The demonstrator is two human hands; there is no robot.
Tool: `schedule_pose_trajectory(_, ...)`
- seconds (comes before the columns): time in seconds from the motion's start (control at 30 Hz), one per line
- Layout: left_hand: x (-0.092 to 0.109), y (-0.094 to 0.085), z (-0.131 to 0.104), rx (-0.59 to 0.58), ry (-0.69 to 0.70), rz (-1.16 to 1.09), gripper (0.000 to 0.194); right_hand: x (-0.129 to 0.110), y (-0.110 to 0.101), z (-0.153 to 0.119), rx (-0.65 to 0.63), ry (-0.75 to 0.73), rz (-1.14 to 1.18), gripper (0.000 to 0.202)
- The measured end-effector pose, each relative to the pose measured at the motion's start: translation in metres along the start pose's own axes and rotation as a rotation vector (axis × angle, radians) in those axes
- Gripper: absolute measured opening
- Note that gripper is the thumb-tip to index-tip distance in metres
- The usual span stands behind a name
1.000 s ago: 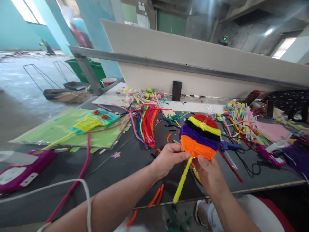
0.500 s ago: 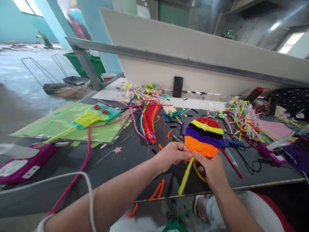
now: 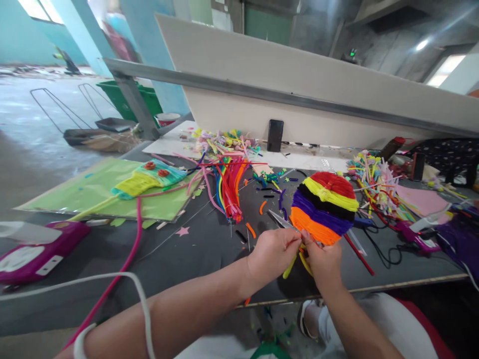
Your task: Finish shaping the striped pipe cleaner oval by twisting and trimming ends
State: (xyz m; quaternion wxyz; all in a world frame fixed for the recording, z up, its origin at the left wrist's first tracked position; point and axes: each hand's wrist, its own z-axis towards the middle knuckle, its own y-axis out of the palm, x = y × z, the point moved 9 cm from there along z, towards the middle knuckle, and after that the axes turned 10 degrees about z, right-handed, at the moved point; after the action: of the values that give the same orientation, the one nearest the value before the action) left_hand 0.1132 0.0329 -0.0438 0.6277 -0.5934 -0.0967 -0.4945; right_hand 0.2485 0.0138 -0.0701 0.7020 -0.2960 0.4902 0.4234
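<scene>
A rounded striped piece [image 3: 324,208] in red, yellow, black, purple and orange fuzzy stems is held upright over the grey table. My right hand [image 3: 325,257] pinches its lower orange edge. Against that edge, my left hand [image 3: 272,254] has its fingers closed at the yellow stem [image 3: 289,269], which hangs partly hidden below the hands. Scissors [image 3: 280,219] lie behind my left fingers, their blades pointing up and left.
A bundle of coloured stems [image 3: 230,192] lies ahead, with a phone [image 3: 275,135] behind it. Left are a green sheet [image 3: 86,192] with a fuzzy flat piece, a magenta device [image 3: 45,254] and a white cable [image 3: 140,294]. Stem piles and cords lie right.
The striped piece has risen slightly and shifted right. My left hand has turned and closed more at the stem, which is now largely hidden. More of the scissors shows.
</scene>
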Motion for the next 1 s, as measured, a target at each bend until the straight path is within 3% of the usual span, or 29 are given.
schedule_pose_trajectory(0.13,-0.005,-0.009,0.005,-0.121,-0.024,-0.254,0.035,0.004,0.013,0.005,-0.068,0.207,0.461,0.029)
schedule_pose_trajectory(0.27,-0.028,-0.013,0.016,-0.2,-0.164,-0.573,0.033,-0.007,0.031,0.006,-0.244,0.352,0.754,0.032)
schedule_pose_trajectory(0.43,-0.025,-0.001,0.019,-0.302,-0.144,-0.805,0.026,-0.007,0.042,-0.005,-0.389,0.49,0.784,0.035)
schedule_pose_trajectory(0.67,-0.024,0.023,0.002,-0.416,-0.254,-0.982,0.022,0.004,0.048,-0.016,-0.446,0.553,0.799,0.035)
schedule_pose_trajectory(0.8,-0.026,0.038,-0.011,-0.497,-0.38,-1.017,0.029,0.004,0.051,-0.021,-0.445,0.6,0.771,0.033)
schedule_pose_trajectory(0.9,-0.019,0.04,-0.011,-0.462,-0.343,-1.03,0.033,-0.002,0.049,-0.02,-0.391,0.582,0.733,0.027)
schedule_pose_trajectory(1.0,-0.015,0.034,-0.007,-0.331,-0.253,-0.921,0.032,-0.009,0.045,-0.019,-0.328,0.542,0.734,0.019)
